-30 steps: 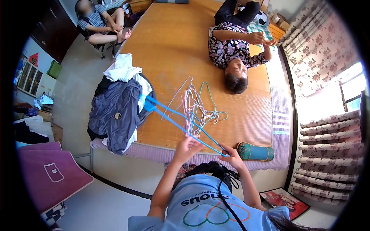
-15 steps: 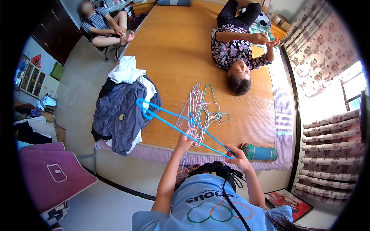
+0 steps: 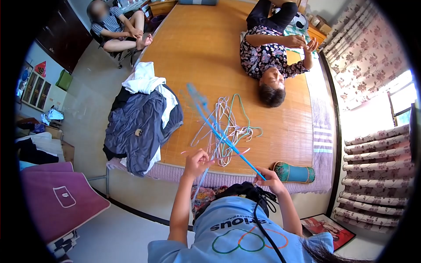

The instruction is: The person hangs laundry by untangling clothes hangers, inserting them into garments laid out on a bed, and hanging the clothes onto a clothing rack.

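My right hand [image 3: 270,180] is closed around one end of a blue hanger [image 3: 228,143], which slants up and away to the left; its far end is blurred. My left hand [image 3: 197,164] has its fingers curled at a thin pale hanger [image 3: 235,152] beside the pile, partly hidden by the fingers. Another thin light-blue length hangs below the bed edge near that hand. Wire hangers [image 3: 225,157] in white, pink and green lie tangled on the bed mat, partly behind the blue one.
Dark and white clothes [image 3: 136,125] are heaped on the bed's left side. A person [image 3: 265,57] lies at the far right of the bed [image 3: 193,48]; another person [image 3: 116,28] sits at the upper left. A teal bolster [image 3: 294,172] lies at the near right edge.
The blue hanger has swung from over the clothes heap to upright over the mat and now shows edge-on. My left hand has come away from it, moving left and slightly down.
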A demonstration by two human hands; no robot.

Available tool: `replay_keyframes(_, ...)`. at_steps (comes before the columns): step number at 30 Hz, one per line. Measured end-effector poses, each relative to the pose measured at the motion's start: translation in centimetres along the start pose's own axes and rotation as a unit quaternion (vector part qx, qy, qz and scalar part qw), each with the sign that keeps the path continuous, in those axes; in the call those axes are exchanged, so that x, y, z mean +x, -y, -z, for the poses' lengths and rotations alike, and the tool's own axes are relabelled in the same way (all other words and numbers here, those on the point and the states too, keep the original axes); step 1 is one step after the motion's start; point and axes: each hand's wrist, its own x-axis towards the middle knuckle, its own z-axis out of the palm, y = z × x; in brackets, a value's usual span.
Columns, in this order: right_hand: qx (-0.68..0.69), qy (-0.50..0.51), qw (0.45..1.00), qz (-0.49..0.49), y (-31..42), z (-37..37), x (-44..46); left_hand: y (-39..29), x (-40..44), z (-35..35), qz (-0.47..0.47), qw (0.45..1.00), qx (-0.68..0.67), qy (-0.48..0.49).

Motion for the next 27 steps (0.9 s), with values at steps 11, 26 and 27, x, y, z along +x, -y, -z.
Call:
replay_keyframes(11,-0.009,0.016,1.000,-0.002,0.3,-0.1,0.6,-3.2,1.2,-0.7,-0.108,0.988,0.005,-0.107)
replay_keyframes(26,-0.054,0.033,0.996,-0.064,0.3,0.6,1.0,-1.2,4.2,-0.4,0.028,0.933,-0.062,-0.353)
replay_keyframes(27,-0.060,0.039,0.995,-0.066,0.5,0.7,1.1,-1.1,4.5,-0.6,0.033,0.932,-0.066,-0.354)
